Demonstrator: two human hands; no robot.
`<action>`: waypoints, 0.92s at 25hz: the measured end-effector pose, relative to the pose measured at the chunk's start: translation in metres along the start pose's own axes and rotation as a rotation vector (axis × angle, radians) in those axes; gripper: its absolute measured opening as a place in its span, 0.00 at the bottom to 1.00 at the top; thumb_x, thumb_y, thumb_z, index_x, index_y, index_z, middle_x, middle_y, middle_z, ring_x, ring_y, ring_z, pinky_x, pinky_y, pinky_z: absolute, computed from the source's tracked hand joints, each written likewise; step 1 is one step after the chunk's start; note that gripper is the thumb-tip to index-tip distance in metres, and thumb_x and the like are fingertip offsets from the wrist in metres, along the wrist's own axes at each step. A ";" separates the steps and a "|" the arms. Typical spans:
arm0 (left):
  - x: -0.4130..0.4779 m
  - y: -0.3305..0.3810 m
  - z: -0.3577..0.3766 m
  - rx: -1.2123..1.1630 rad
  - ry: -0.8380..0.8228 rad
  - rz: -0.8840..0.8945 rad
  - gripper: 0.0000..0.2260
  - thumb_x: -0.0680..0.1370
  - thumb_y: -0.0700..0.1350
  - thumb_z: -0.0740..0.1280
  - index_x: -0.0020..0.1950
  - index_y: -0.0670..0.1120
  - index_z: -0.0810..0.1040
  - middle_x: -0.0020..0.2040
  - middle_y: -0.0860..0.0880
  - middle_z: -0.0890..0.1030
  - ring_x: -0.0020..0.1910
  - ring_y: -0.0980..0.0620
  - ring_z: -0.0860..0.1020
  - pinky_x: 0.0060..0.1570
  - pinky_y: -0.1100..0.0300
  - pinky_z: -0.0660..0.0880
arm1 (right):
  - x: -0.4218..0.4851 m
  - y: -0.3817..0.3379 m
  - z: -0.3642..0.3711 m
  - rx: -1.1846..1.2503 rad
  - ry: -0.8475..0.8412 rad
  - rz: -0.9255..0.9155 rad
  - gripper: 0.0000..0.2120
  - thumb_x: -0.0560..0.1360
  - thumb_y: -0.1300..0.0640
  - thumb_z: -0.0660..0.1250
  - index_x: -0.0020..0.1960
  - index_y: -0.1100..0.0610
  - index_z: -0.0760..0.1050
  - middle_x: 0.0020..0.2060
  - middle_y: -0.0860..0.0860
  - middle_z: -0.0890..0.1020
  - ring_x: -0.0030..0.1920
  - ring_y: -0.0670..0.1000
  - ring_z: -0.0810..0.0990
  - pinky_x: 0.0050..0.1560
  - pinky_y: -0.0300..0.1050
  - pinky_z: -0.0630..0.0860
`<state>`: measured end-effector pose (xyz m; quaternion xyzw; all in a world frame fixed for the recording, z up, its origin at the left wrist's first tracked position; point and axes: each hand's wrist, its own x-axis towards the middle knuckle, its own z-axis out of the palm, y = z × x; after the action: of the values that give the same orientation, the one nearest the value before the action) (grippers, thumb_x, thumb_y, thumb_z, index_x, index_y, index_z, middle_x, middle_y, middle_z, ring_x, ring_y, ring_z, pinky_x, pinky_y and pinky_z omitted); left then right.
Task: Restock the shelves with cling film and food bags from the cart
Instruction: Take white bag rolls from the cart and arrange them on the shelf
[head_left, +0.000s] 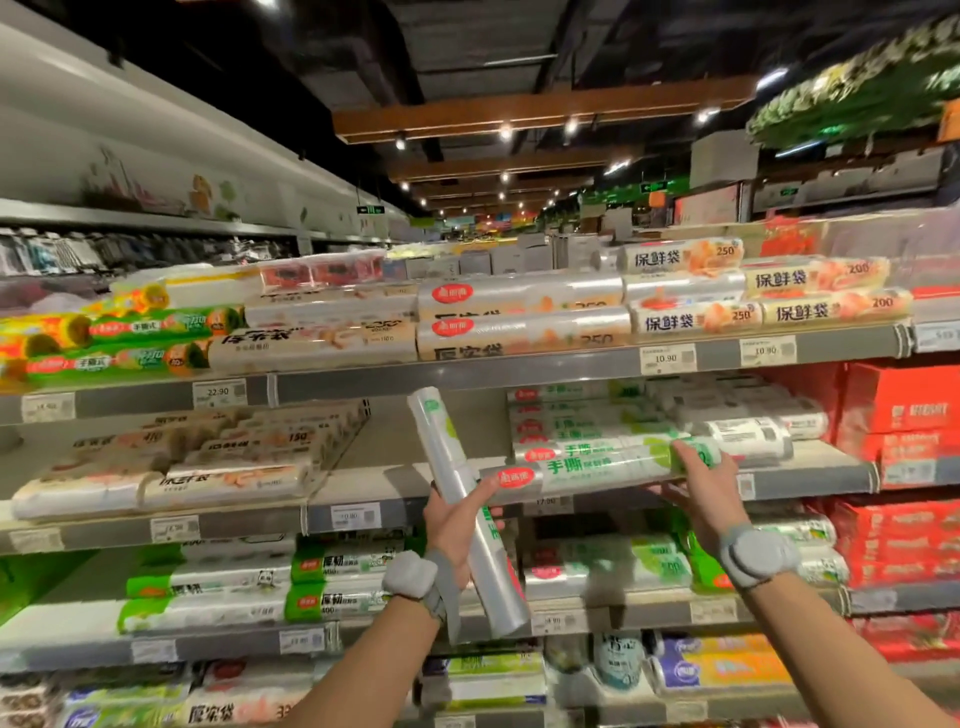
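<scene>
My left hand (457, 525) grips a long clear roll of food bags (447, 457), held upright and tilted, its top near the second shelf's underside. My right hand (706, 488) holds the right end of another roll with green print and a red label (587, 467), lying sideways at the front edge of the middle shelf (810, 475). Behind it lies a stack of the same green-printed rolls (582, 426). An empty gap on that shelf (400, 441) sits left of the stack. The cart is out of view.
The top shelf (467, 371) carries several bag rolls and boxes with price tags along its rail. Beige packs (208, 457) fill the middle shelf's left part. Red boxes (904, 415) stand at the right. Lower shelves hold green-labelled rolls (249, 587).
</scene>
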<state>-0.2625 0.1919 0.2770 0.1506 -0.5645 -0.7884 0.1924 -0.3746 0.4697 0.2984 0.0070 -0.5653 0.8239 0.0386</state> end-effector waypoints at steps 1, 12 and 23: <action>0.004 -0.005 0.008 0.004 0.040 0.011 0.32 0.61 0.52 0.83 0.61 0.48 0.75 0.53 0.39 0.82 0.47 0.42 0.83 0.45 0.47 0.82 | 0.009 -0.002 -0.004 -0.068 0.000 -0.002 0.32 0.76 0.51 0.70 0.74 0.48 0.58 0.60 0.58 0.76 0.43 0.55 0.85 0.47 0.54 0.82; 0.042 -0.026 0.088 -0.098 0.260 0.105 0.32 0.55 0.49 0.81 0.57 0.49 0.75 0.52 0.40 0.82 0.51 0.40 0.83 0.53 0.40 0.79 | 0.093 -0.008 -0.027 -0.255 -0.036 0.009 0.27 0.74 0.45 0.71 0.64 0.55 0.62 0.50 0.52 0.81 0.44 0.57 0.86 0.51 0.56 0.81; 0.125 -0.001 0.070 -0.150 0.158 0.012 0.36 0.59 0.45 0.80 0.65 0.43 0.71 0.51 0.41 0.77 0.45 0.42 0.79 0.46 0.42 0.81 | 0.154 -0.016 0.012 -1.094 0.049 -0.261 0.22 0.76 0.44 0.64 0.47 0.66 0.74 0.55 0.64 0.77 0.54 0.63 0.75 0.54 0.53 0.74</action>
<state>-0.4046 0.1907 0.2957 0.1942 -0.4881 -0.8129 0.2516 -0.5278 0.4725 0.3262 0.0367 -0.9036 0.3991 0.1511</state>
